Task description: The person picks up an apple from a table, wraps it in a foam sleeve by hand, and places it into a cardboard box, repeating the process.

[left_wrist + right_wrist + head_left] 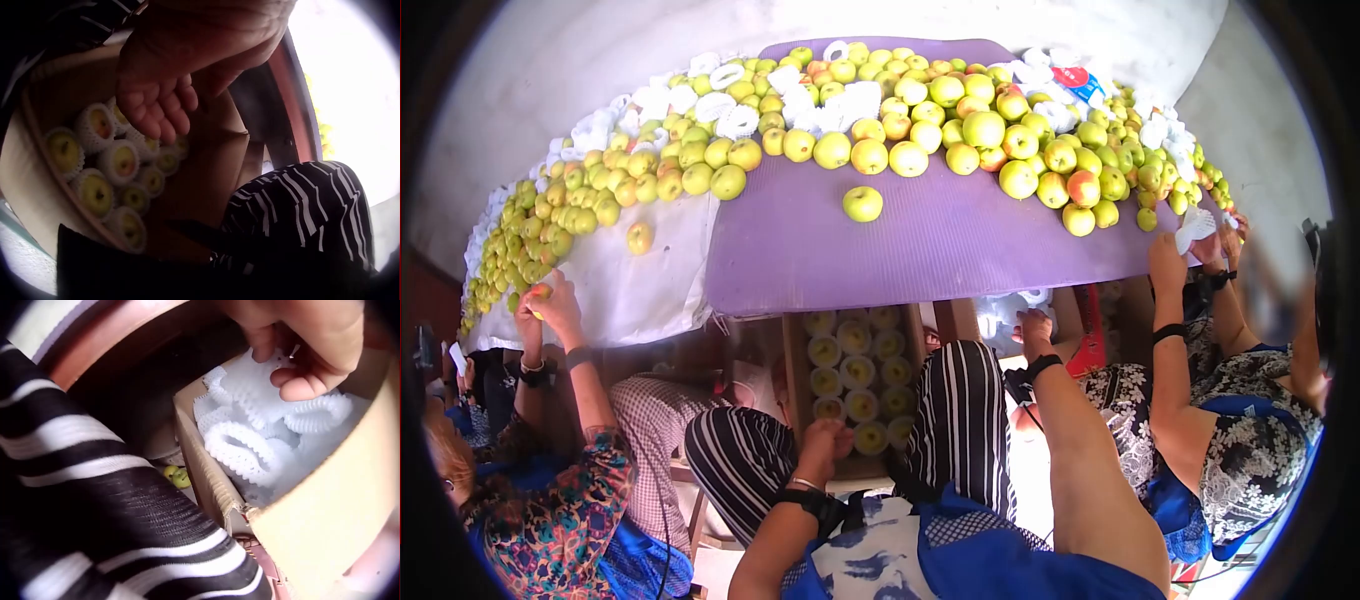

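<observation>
My left hand (825, 440) is above the near end of a carton (798, 385) of apples in white foam nets. In the left wrist view, its fingers (164, 112) hang loosely bent over the netted apples (117, 162), and nothing shows in them. My right hand (1034, 330) is over another carton (331, 494) of loose white foam nets (240, 450). Seen from the right wrist, that hand (278, 365) has thumb and fingers bent and apart right at a raised net; whether they touch it is unclear.
Many loose apples (908, 158) and foam nets are heaped along the table's far side. One apple (862, 204) lies apart on the purple tabletop (820, 250). People sit at both sides, their hands (555, 305) near the table edge. Striped knees (960, 420) flank the apple carton.
</observation>
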The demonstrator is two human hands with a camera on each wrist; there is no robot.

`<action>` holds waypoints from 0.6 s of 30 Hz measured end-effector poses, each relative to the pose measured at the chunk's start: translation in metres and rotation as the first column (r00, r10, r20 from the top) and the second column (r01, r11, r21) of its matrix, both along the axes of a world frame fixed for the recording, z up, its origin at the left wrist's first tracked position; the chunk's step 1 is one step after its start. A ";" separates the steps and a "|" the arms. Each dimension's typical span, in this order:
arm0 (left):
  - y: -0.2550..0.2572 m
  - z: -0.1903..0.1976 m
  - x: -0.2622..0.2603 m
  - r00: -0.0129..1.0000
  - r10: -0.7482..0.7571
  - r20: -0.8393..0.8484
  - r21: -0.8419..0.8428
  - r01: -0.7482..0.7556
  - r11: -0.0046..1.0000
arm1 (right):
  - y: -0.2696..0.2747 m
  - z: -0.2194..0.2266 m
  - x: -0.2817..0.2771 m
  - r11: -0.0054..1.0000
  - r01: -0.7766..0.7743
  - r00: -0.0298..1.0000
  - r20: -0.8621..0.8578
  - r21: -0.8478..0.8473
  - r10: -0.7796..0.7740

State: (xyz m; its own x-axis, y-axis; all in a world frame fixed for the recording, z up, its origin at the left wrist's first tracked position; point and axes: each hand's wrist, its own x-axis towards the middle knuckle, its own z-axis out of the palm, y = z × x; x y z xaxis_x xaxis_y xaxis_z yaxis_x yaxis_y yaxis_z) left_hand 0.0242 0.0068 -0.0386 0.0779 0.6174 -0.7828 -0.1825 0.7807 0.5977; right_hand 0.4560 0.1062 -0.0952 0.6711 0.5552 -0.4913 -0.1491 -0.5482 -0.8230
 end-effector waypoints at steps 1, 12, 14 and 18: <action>0.000 0.001 0.001 1.000 -0.003 0.008 0.003 0.003 1.000 | -0.006 0.007 0.002 0.999 0.028 1.000 0.004 0.019 -0.028; -0.003 0.026 0.000 0.981 0.048 0.190 0.296 -0.104 0.950 | -0.058 0.168 -0.076 0.828 -0.057 0.872 -0.377 0.557 0.313; -0.005 0.038 0.000 0.968 0.035 0.250 0.334 -0.120 0.935 | -0.073 0.210 -0.129 0.768 -0.220 0.771 -0.376 0.601 0.515; -0.011 0.046 -0.003 0.863 -0.022 0.505 0.416 -0.221 0.882 | -0.081 0.199 -0.204 0.711 -0.365 0.529 -0.495 0.600 0.689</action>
